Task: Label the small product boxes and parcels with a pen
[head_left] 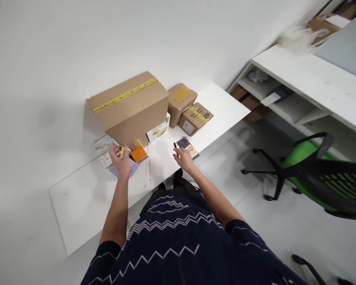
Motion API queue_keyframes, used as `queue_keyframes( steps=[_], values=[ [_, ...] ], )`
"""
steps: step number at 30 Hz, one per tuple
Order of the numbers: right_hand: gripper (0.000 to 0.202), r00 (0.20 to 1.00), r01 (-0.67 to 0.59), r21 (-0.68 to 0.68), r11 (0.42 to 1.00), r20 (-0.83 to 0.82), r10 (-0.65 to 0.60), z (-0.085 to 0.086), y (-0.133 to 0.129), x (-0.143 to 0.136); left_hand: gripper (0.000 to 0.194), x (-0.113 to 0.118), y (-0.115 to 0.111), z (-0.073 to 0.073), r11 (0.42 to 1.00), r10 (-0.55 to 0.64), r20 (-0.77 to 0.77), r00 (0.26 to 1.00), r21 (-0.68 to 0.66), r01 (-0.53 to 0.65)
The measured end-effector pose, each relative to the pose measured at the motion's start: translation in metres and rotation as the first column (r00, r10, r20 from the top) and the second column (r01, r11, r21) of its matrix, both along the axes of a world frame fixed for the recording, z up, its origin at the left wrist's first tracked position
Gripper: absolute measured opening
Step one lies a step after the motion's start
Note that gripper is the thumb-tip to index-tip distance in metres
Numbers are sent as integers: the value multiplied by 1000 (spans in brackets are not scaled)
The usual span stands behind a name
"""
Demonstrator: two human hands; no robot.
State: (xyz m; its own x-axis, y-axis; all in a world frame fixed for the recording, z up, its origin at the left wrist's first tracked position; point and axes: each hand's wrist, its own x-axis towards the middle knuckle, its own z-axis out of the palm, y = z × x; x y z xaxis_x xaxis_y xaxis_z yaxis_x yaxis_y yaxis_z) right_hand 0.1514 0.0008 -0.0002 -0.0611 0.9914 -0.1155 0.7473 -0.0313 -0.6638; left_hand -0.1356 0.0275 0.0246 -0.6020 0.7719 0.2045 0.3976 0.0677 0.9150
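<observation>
My left hand (120,160) is over the left part of the white table, thumb and fingers curved round a small yellow and dark thing (121,149) whose kind I cannot make out. Beneath and beside it lie a lilac sheet (133,168) and white printed cards or packs (105,160). Just right of that hand is a small orange box (139,154). My right hand (184,159) is closed at the fingertips on a thin black pen (175,145). Close by that hand lies a flat book or case with a colourful picture (191,149), partly covered by the hand.
A large cardboard box (130,101) with yellow tape stands against the wall. Two smaller cartons (180,99) and a white printed box (159,130) stand beside it. A green and black office chair (305,158) and a white shelf unit (308,75) are at the right.
</observation>
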Motion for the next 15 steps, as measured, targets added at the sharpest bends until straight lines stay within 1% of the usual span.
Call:
queue_keyframes(
  steps=[1, 3, 5, 7, 9, 11, 13, 15],
  values=[
    [31, 994, 82, -128, 988, 83, -72, -13, -5, 13, 51, 2, -12, -6, 1000, 17, -36, 999, 3, -17],
    [31, 977, 154, -271, 950, 182, -106, -32, -7, 32, 36, 12, -38, -19, 999, -30, -80, 996, -24, 29],
    [30, 974, 139, -341, 930, 216, -66, -44, 2, 38, 27, 31, -60, -32, 983, -153, -88, 984, -113, 142],
    [34, 970, 91, -405, 910, 242, 10, -51, 19, 32, 24, 56, -76, -44, 950, -257, -73, 964, -201, 239],
    [41, 955, 42, -492, 870, 275, 110, -55, 36, 19, 24, 83, -83, -52, 902, -370, -51, 928, -259, 345],
    [42, 938, -14, -569, 822, 278, 208, -59, 48, 6, 24, 108, -84, -56, 861, -451, -42, 891, -282, 423],
    [39, 930, -68, -598, 799, 251, 267, -63, 55, -2, 24, 129, -80, -57, 841, -491, -44, 870, -286, 460],
    [36, 926, -123, -607, 785, 214, 310, -67, 58, -3, 24, 146, -73, -57, 834, -503, -51, 863, -290, 469]
  ],
)
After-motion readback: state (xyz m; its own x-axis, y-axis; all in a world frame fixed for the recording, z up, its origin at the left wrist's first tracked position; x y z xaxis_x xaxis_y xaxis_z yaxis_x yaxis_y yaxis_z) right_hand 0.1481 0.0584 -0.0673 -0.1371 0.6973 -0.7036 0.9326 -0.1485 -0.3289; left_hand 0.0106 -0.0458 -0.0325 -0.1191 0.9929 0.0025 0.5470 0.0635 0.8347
